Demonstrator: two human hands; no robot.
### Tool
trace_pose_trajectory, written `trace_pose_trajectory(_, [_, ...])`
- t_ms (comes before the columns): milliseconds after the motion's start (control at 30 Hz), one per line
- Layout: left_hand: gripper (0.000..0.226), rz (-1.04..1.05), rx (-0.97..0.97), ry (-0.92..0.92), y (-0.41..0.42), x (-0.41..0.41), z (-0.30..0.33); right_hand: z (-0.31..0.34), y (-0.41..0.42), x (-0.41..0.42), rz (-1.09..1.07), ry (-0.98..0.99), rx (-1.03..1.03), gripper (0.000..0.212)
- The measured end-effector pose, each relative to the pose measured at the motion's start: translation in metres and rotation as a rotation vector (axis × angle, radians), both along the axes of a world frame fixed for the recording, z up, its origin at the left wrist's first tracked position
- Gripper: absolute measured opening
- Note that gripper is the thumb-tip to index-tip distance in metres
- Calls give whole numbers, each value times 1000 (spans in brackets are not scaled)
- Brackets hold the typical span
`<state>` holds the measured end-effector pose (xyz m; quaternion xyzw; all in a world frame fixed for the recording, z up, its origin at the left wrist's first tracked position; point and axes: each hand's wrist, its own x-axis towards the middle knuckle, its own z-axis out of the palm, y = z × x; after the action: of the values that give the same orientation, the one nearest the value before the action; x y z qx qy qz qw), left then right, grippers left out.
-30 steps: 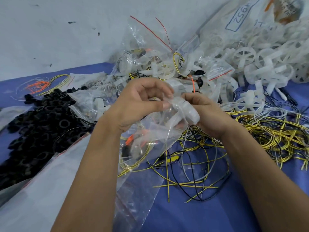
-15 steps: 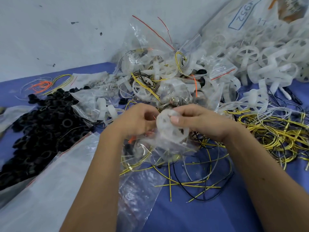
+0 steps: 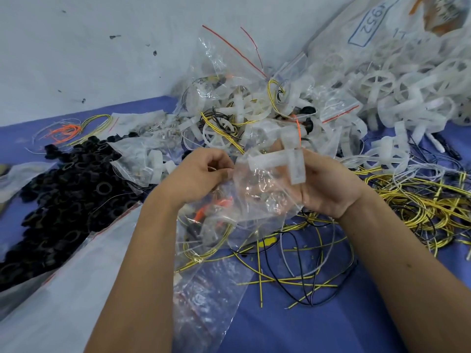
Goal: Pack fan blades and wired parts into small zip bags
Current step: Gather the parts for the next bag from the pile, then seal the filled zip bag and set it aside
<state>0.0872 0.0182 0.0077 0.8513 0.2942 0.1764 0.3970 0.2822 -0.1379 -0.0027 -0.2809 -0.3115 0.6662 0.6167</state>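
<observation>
Since half a second ago the fan blade [image 3: 283,159] is turning from face-on to edge-on and rising above the mouth of the small zip bag [image 3: 257,197], at centre frame over the blue counter [image 3: 318,324]. Going left to right: a heap of black rings [image 3: 61,194] is lying at the left edge; the left hand [image 3: 201,177], its grip pinched on the bag's rim, is holding the mouth apart; the right hand [image 3: 323,184] is cupping the bag from beneath and clasping the blade against its fingers. Orange and yellow wired parts [image 3: 206,215] are already sitting inside the bag. The blade is looking light and stiff with thin, possibly brittle vanes, so the hub seems the safer hold; the film is looking slick and floppy, best taken at the rim. At upper right, a large sack [image 3: 339,44] is showing a handwritten "1952" [image 3: 370,21] in a blue box.
</observation>
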Motion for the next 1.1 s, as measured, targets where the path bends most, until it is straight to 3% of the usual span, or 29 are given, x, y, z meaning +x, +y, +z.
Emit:
trace_pose_trajectory(200, [27, 18, -63, -125, 0, 0, -6, -1, 5, -12, -122, -198, -131, 43])
trace_pose_trajectory(300, [18, 4, -2, -108, -1, 0, -4, 0, 9, -13, -281, -147, -162, 44])
trace_pose_trajectory(400, [16, -67, -177, -165, -7, -7, 9, 6, 7, -5, -301, -1, -63, 56])
trace_pose_trajectory(500, [34, -124, -322, -166, -10, -13, 23, 12, 4, 1, -315, 37, 11, 53])
trace_pose_trajectory(600, [64, -57, -336, -19, -10, -12, 19, 9, 6, -2, -436, -184, -115, 51])
trace_pose_trajectory(633, [63, -79, -341, 4, -10, -10, 14, 7, 8, -2, -434, -195, -148, 51])
trace_pose_trajectory(700, [39, -149, -337, 28, -14, -7, 6, 6, 10, -4, -429, -187, -193, 50])
trace_pose_trajectory(867, [7, -135, -397, -102, -11, -4, 0, 8, 11, 1, -389, -24, -258, 51])
trace_pose_trajectory(1000, [23, 6, -232, -229, -7, -5, 3, 6, 13, 1, -465, -62, -270, 46])
trace_pose_trajectory(1100, [30, -52, -164, -320, -13, 0, 14, 8, 12, 0, -432, -90, -243, 49])
